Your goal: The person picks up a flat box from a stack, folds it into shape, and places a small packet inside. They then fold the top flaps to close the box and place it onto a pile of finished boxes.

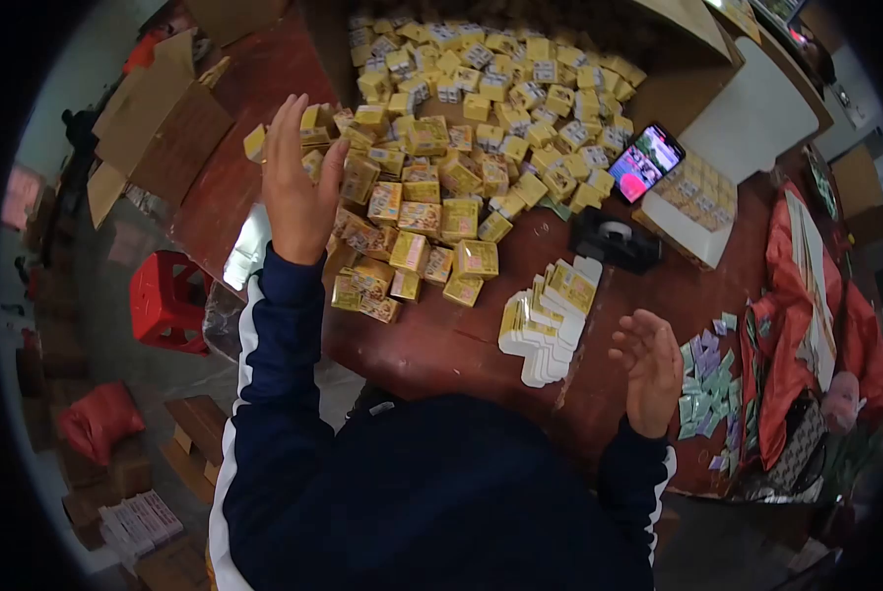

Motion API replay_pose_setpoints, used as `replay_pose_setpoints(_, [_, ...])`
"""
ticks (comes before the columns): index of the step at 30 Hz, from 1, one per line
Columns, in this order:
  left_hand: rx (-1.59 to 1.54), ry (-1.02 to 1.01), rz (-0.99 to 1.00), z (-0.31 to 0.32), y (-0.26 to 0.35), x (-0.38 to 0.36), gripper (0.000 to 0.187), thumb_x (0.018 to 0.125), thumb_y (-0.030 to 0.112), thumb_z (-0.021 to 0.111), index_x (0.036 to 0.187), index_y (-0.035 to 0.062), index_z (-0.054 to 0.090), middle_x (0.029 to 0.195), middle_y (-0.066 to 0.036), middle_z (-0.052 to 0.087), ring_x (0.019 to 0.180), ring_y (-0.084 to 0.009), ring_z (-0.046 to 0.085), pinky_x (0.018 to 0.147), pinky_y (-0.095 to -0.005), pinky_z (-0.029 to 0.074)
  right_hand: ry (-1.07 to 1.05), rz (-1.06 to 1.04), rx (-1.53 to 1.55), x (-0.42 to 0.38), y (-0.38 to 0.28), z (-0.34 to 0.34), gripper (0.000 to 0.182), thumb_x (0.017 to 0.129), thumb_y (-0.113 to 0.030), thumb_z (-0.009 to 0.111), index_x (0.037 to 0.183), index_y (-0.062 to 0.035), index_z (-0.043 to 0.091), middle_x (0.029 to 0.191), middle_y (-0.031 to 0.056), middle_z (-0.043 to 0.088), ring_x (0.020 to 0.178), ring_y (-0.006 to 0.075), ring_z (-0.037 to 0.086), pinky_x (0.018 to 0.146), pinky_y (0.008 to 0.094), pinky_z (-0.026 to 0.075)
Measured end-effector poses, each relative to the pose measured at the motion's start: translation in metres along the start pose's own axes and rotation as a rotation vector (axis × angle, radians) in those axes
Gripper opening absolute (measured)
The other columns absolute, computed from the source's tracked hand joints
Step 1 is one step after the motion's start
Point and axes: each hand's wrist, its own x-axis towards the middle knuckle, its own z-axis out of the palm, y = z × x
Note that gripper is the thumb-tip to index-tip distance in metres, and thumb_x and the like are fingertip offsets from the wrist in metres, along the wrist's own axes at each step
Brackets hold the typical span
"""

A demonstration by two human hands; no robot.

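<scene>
My left hand (301, 187) is raised over the left side of the red table (417, 350), fingers stretched up and thumb apart, holding nothing. Beside it lies a heap of small yellow printed boxes (422, 217). My right hand (651, 369) is held up near the table's front edge, its fingers loosely curled but apart, with nothing in it. Between the hands, nearer the right one, lies a fanned stack of flat white and yellow cartons (550, 320). Small green and purple packets (707, 384) are scattered just right of my right hand.
Beyond the heap, a large cardboard box (697, 59) lies open with more yellow boxes. A lit phone (646, 163) leans by a white tray of boxes (692, 207), near a black tape dispenser (614, 239). Red plastic bags (776, 325) lie right; a red stool (165, 300) stands left.
</scene>
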Motion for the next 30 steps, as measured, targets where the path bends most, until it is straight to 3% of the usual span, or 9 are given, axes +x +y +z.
replay_pose_setpoints(4, [-0.609,-0.482,-0.187,0.011,0.087,-0.050,0.030,0.088,0.012,0.073,0.116,0.0017,0.064,0.101,-0.011,0.069,0.086,-0.0234,0.069,0.074,-0.0313,0.054,0.049,0.030,-0.112,-0.007,-0.001,-0.005,0.032,0.105,-0.025,0.049,0.121,0.0011,0.060,0.110,0.0128,0.067,0.093,0.0181,0.067,0.080,0.0302,0.054])
replay_pose_setpoints(6, [-0.679,-0.714,-0.137,0.030,0.122,-0.078,0.034,0.086,0.014,0.076,0.115,0.0024,0.063,0.091,-0.011,0.068,0.077,-0.0242,0.067,0.066,-0.0315,0.053,-0.021,0.027,-0.137,-0.008,0.001,-0.006,0.029,0.103,-0.024,0.052,0.118,-0.0008,0.062,0.106,0.0115,0.069,0.091,0.0173,0.067,0.078,0.0296,0.055])
replay_pose_setpoints(8, [-0.606,-0.789,-0.118,0.057,0.143,-0.106,0.042,0.085,0.026,0.076,0.116,0.0024,0.059,0.096,-0.016,0.067,0.076,-0.0329,0.068,0.063,-0.0420,0.054,-0.020,0.030,-0.173,-0.010,0.001,-0.004,0.028,0.103,-0.023,0.052,0.117,-0.0005,0.062,0.105,0.0112,0.069,0.091,0.0170,0.067,0.078,0.0294,0.055])
replay_pose_setpoints(9, [-0.497,-0.735,-0.034,0.075,0.148,-0.121,0.057,0.084,0.038,0.076,0.121,0.0004,0.055,0.097,-0.019,0.065,0.076,-0.0364,0.067,0.063,-0.0441,0.054,-0.039,0.035,-0.203,-0.011,0.002,-0.002,0.028,0.103,-0.022,0.053,0.116,-0.0003,0.062,0.104,0.0109,0.069,0.090,0.0167,0.067,0.078,0.0291,0.054])
replay_pose_setpoints(16, [-0.262,-0.823,0.109,0.107,0.177,-0.117,0.077,0.076,0.046,0.079,0.126,-0.0049,0.050,0.101,-0.021,0.064,0.085,-0.0385,0.067,0.066,-0.0440,0.056,0.045,0.030,-0.426,0.007,0.024,-0.001,0.030,0.101,-0.026,0.058,0.114,0.0004,0.064,0.102,0.0106,0.071,0.082,0.0144,0.068,0.069,0.0270,0.053])
replay_pose_setpoints(21, [-0.278,-0.915,0.069,0.103,0.175,-0.118,0.087,0.068,0.046,0.084,0.131,-0.0024,0.048,0.105,-0.020,0.063,0.090,-0.0378,0.067,0.068,-0.0440,0.056,0.007,-0.026,-1.195,0.062,0.067,-0.018,0.032,0.095,-0.031,0.067,0.090,0.0014,0.068,0.069,0.0055,0.067,0.059,0.0106,0.062,0.051,0.0271,0.048])
replay_pose_setpoints(25, [-0.292,-0.878,0.051,0.104,0.170,-0.123,0.089,0.066,0.045,0.086,0.132,-0.0009,0.048,0.109,-0.020,0.061,0.091,-0.0382,0.067,0.070,-0.0443,0.056,0.000,-0.154,-1.202,0.075,0.079,-0.016,0.032,0.095,-0.028,0.068,0.079,-0.0003,0.065,0.062,0.0035,0.063,0.057,0.0078,0.059,0.049,0.0239,0.045])
replay_pose_setpoints(27, [-0.307,-0.873,0.049,0.104,0.169,-0.125,0.089,0.066,0.043,0.086,0.133,0.0003,0.047,0.110,-0.020,0.060,0.090,-0.0380,0.066,0.072,-0.0436,0.056,0.053,0.027,-0.824,0.072,0.077,-0.019,0.030,0.095,-0.024,0.068,0.076,-0.0017,0.062,0.063,0.0025,0.062,0.054,0.0059,0.055,0.047,0.0217,0.042])
replay_pose_setpoints(30, [-0.349,-0.778,0.090,0.099,0.171,-0.122,0.082,0.069,0.039,0.085,0.132,0.0013,0.049,0.110,-0.018,0.058,0.088,-0.0361,0.066,0.073,-0.0430,0.055,0.109,-0.007,-0.731,0.059,0.060,-0.030,0.027,0.096,-0.020,0.066,0.077,-0.0023,0.060,0.065,0.0008,0.061,0.054,0.0039,0.052,0.046,0.0203,0.039])
